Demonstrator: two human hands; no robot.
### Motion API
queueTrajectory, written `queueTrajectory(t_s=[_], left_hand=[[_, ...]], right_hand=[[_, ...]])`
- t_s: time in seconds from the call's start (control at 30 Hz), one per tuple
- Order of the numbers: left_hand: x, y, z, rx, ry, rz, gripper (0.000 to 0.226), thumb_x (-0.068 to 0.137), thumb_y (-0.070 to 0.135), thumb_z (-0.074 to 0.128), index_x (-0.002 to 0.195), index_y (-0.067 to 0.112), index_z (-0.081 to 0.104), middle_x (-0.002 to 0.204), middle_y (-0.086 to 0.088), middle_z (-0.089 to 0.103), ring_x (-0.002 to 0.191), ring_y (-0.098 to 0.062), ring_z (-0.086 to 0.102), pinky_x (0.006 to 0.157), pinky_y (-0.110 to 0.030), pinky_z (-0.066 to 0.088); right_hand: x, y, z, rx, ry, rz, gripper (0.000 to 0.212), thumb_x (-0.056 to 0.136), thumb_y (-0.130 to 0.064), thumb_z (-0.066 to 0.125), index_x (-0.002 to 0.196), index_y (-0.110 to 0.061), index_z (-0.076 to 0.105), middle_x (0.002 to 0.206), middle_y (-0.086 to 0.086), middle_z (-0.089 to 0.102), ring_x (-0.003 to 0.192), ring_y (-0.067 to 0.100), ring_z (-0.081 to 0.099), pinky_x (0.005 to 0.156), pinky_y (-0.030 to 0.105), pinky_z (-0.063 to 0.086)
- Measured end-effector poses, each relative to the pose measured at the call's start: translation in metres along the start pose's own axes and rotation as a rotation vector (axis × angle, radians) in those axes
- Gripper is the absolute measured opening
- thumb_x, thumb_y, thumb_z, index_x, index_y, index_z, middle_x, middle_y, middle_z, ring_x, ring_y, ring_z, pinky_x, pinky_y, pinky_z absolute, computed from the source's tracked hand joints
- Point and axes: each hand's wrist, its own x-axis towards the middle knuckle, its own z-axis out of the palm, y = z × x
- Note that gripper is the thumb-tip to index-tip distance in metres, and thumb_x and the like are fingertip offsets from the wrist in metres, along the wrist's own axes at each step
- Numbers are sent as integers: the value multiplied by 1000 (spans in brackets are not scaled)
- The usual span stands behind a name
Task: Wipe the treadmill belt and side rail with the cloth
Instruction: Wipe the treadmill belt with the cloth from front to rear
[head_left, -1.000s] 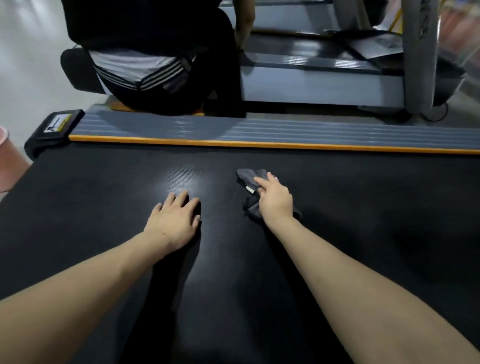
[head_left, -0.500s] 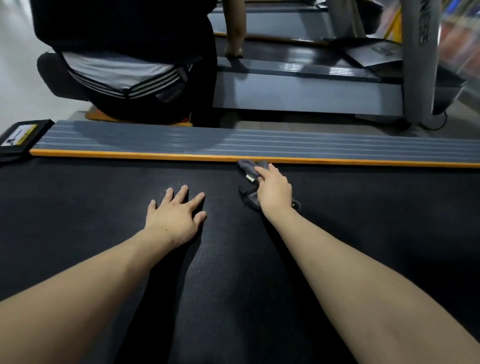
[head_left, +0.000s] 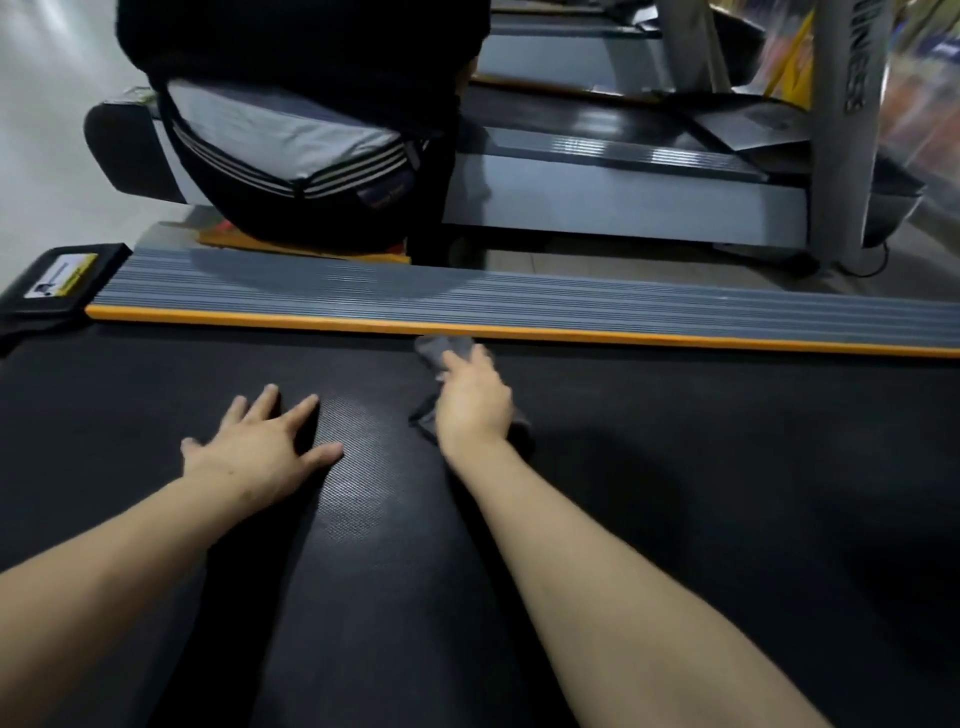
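Hands: two, apart, both on one black belt (head_left: 675, 519). Left hand (head_left: 260, 452) at centre-left lies flat, fingers spread, holding nothing. Right hand (head_left: 475, 400) at centre presses one grey cloth (head_left: 441, 349) onto the belt; the cloth's far edge touches the orange-edged side rail (head_left: 623, 312). Second treadmill (head_left: 623, 176) at upper right; one crouching person (head_left: 311, 130) at upper left.

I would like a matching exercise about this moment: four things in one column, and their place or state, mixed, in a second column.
Things:
1. left hand
2. right hand
3. cloth
4. side rail

States:
A. grey ribs, orange edge
B. flat on the belt, fingers spread
C. under a hand, at the orange edge
D. presses the cloth

Pairs: 1-B, 2-D, 3-C, 4-A
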Motion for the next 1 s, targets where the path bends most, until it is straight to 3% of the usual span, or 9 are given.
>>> queueTrajectory(t_s=[0.13,0.23,0.4,0.5,0.6,0.7,0.77,0.87,1.0], left_hand=[[-2,-18,0,-5,4,45,87,80,86,41,155,53,11,169,11,-4,155,-16,-5,115,-72,16],[1,-16,2,-14,-7,47,86,82,84,43,155,53,10,169,11,-6,155,-17,-7,113,-75,14],[-1,-13,3,-16,-17,46,82,88,80,41,156,50,8,169,9,-9,155,-18,-10,113,-76,10],[-2,-9,1,-15,-22,44,80,90,77,41,157,49,7,169,8,-9,155,-20,-11,112,-77,10],[-1,-9,1,-14,-32,43,80,91,76,41,157,48,7,169,8,-10,155,-20,-12,111,-78,10],[-1,-11,4,-15,-21,50,79,90,77,40,156,49,7,169,8,-11,155,-19,-13,112,-77,9],[-2,-13,4,-15,-15,49,79,90,77,39,156,50,6,168,9,-11,155,-18,-13,112,-77,8],[-2,-13,2,-9,-30,45,79,90,78,39,156,51,5,168,10,-12,155,-17,-13,113,-76,8],[-3,-11,2,1,-38,36,80,89,79,38,156,51,4,168,9,-12,155,-18,-13,113,-75,10]], right_hand=[[-7,-68,35,76,-116,-228,23,101,-21,49,120,-26,62,155,10,37,141,28,38,97,40,45],[-4,-34,17,82,-152,-314,30,101,-27,50,128,-32,63,159,3,35,143,24,37,107,34,37],[6,88,-35,66,71,82,31,99,-29,54,128,-31,66,155,2,43,134,28,50,107,36,40],[3,77,-34,20,89,198,34,100,-24,49,131,-28,63,150,4,47,127,32,52,99,36,41],[-1,4,-1,23,60,72,34,100,-26,49,132,-25,61,142,0,53,122,28,56,89,25,38],[-11,-73,34,7,-42,-217,24,100,-29,46,113,-31,66,142,3,51,114,32,59,87,35,44],[-12,-89,39,17,-125,-348,22,99,-25,48,113,-30,65,150,5,46,124,32,53,93,37,44],[-2,-35,16,34,-140,-335,33,100,-32,50,130,-33,62,157,-2,40,138,25,44,108,31,35],[3,89,-44,-31,73,37,31,99,-27,53,126,-32,66,150,1,49,125,34,56,98,39,45]])
